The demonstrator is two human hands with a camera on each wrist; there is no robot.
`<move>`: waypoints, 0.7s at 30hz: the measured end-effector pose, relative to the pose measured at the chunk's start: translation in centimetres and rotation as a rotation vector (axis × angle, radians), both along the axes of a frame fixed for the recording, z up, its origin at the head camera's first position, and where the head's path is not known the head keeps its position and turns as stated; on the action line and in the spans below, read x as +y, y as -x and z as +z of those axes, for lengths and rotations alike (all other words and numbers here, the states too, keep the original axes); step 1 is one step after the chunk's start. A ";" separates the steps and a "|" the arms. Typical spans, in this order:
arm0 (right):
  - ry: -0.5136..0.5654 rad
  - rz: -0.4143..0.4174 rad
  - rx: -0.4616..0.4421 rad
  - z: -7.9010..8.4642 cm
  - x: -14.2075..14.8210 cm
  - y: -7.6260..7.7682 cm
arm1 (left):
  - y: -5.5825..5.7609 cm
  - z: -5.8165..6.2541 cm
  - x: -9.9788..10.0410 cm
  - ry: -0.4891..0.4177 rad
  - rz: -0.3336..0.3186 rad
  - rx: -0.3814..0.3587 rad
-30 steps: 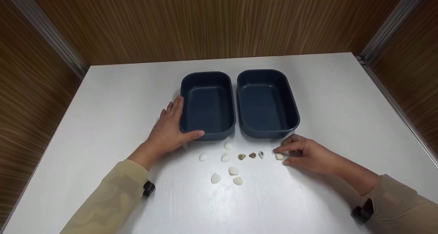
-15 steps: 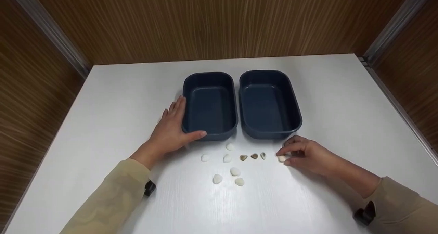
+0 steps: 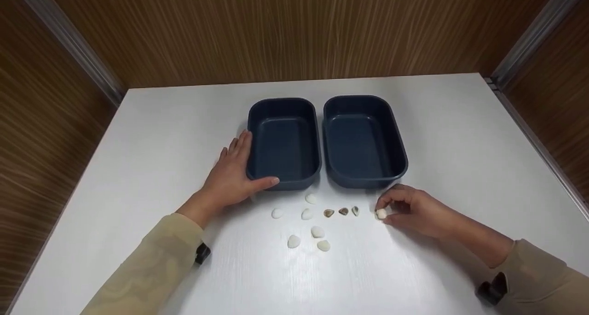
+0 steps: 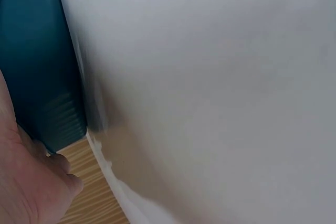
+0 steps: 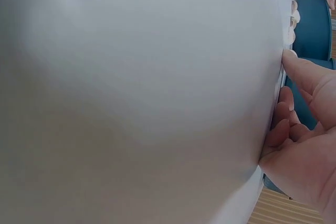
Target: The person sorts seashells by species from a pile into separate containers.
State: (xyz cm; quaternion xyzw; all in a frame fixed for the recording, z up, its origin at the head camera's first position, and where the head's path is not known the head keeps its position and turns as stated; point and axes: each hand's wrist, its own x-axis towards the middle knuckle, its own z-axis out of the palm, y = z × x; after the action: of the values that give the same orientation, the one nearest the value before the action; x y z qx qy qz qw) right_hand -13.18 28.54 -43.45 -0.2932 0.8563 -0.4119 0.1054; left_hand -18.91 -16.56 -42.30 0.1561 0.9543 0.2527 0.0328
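Between thumb and fingers, my right hand [image 3: 416,211] pinches a small pale seashell [image 3: 381,213] low at the white tabletop, just in front of the right dark blue bin [image 3: 366,183]. The right wrist view has this hand [image 5: 310,140] at its right edge, fingers curled. My left hand [image 3: 228,172] rests against the left dark blue bin [image 3: 292,185], straight fingers along its left side and thumb over the front rim. Three brown-marked shells [image 3: 343,211] lie in a row left of the held shell. Several white shells [image 3: 307,214] are scattered further left.
Both bins stand side by side with a narrow gap, their insides bare. A wood-grain panel [image 3: 294,34] rises behind the white table [image 3: 248,278], with more panels at both sides. A black wrist strap piece [image 3: 492,289] hangs under the right sleeve.
My right fingers have drawn together on the pale shell, which was lying between them and now sits tilted in the pinch. My left hand stays on the bin. The head view has shifted slightly.
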 end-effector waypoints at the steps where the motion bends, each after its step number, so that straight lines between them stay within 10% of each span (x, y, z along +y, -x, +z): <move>1: 0.005 0.001 0.000 0.0 0.0 0.0 | 0.0 0.0 0.0 0.001 -0.001 0.002; 21: -0.133 0.012 -0.008 1.3 -0.3 -0.2 | -0.4 0.2 -0.2 0.020 0.001 -0.003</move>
State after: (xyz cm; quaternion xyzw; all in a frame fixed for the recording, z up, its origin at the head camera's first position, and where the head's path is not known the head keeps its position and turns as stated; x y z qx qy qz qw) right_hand -13.01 28.21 -42.20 -0.2892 0.8795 -0.3548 0.1306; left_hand -18.55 -16.76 -42.05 0.1548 0.9568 0.2436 0.0355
